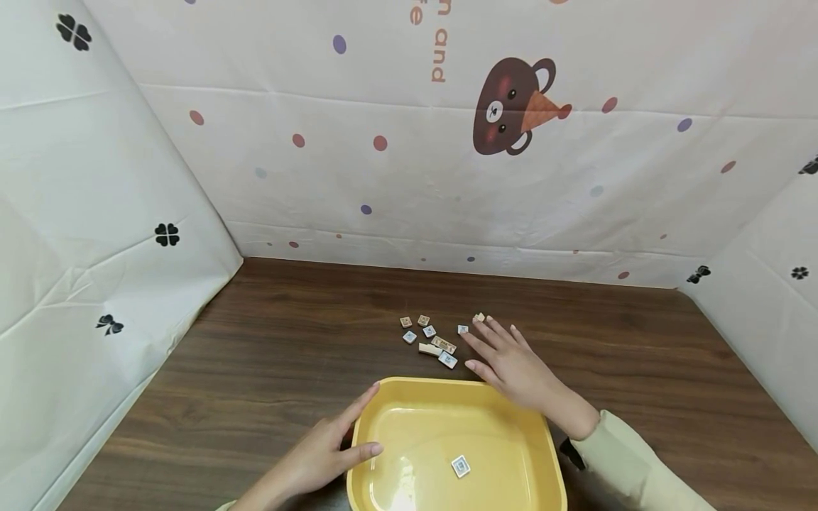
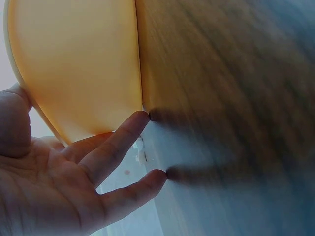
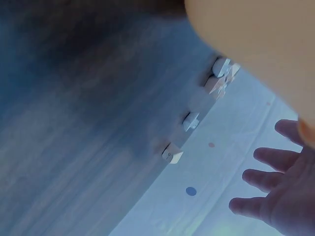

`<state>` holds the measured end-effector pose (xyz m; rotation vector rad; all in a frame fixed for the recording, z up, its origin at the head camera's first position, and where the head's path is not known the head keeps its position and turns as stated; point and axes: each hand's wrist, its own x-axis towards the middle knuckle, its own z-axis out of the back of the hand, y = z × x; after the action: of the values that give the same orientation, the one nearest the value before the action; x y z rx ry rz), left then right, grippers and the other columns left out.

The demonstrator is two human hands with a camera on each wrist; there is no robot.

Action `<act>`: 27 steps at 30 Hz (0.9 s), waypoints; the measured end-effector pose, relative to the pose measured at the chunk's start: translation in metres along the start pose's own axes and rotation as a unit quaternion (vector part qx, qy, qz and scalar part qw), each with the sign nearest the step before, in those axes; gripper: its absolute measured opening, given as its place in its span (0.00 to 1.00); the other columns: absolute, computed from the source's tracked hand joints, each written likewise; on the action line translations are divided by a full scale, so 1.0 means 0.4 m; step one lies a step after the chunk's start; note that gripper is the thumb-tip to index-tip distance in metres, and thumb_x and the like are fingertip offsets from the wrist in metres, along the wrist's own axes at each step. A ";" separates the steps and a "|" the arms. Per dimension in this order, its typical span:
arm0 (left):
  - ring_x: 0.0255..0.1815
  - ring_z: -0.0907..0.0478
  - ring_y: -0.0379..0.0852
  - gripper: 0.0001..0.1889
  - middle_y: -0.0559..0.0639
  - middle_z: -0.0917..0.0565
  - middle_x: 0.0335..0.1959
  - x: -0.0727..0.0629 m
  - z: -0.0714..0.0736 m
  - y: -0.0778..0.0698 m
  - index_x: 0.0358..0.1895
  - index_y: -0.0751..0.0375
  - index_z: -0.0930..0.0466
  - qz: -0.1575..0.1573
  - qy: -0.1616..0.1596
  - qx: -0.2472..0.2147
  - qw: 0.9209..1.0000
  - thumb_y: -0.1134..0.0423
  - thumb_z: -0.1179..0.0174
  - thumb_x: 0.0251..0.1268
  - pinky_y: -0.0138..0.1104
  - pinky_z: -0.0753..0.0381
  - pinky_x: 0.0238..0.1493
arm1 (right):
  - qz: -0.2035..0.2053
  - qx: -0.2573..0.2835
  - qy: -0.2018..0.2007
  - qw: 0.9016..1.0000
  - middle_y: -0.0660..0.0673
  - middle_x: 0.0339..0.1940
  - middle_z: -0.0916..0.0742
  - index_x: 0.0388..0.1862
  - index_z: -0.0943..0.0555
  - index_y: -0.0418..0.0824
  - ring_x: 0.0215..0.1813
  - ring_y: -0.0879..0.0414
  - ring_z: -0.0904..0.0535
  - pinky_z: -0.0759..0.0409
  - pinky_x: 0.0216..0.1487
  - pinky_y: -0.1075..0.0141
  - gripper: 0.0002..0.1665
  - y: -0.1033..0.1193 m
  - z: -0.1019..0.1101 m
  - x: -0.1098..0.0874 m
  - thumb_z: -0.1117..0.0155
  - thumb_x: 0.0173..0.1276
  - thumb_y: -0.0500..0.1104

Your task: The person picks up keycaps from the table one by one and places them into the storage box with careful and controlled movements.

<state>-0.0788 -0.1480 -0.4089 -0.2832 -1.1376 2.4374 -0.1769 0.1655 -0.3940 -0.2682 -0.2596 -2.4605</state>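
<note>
1. Tile, square, pale with a blue-grey printed face: one, lying face up inside the tray.
2. Tray, yellow, rounded corners: on the near part of the tabletop, dark wood grain.
3. Small squares, two tan and two pale: loosely grouped on the tabletop, beyond the tray's far rim.
4. Oblong pieces, just nearer than the squares: one tan, one cream, one pale blue; bunched close, contact between them not certain.
5. Pale square and cream piece: to the right of the group, the latter farther and partly hidden by fingertips.
6. Left hand: holds the tray's left side, thumb over the rim, fingers along the outer wall.
7. Right hand: over the tray's far right corner, fingers extended and spread apart, gripping nothing, tips near item 5.
8. Backdrop: white cloth, coloured dots, brown bear; far side.
</note>
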 end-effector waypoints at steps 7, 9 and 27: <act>0.44 0.24 0.42 0.38 0.58 0.23 0.52 0.000 0.001 0.000 0.72 0.45 0.52 0.000 0.001 0.000 1.000 0.43 0.46 0.60 0.39 0.25 0.43 | -0.015 0.015 0.014 1.000 0.37 0.67 0.33 0.65 0.32 0.42 0.68 0.38 0.44 0.47 0.61 0.38 0.29 -0.027 -0.002 0.018 0.50 0.69 0.53; 0.43 0.24 0.41 0.38 0.58 0.23 0.52 0.000 0.001 0.001 0.72 0.45 0.52 -0.001 0.001 0.000 1.000 0.43 0.46 0.60 0.38 0.25 0.43 | -0.019 0.022 0.015 0.999 0.38 0.67 0.33 0.65 0.33 0.42 0.68 0.37 0.44 0.47 0.61 0.38 0.29 -0.036 -0.005 0.022 0.51 0.70 0.53; 0.45 0.24 0.42 0.39 0.57 0.23 0.53 0.000 0.001 0.004 0.72 0.44 0.52 0.001 0.002 -0.003 1.000 0.42 0.47 0.60 0.39 0.25 0.44 | -0.054 0.054 0.013 0.997 0.32 0.65 0.34 0.66 0.35 0.36 0.66 0.32 0.44 0.45 0.57 0.35 0.30 -0.110 -0.012 0.078 0.49 0.70 0.49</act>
<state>-0.0795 -0.1491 -0.4101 -0.2909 -1.1448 2.4337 -0.2288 0.1802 -0.3960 -0.1808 -0.4049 -2.5450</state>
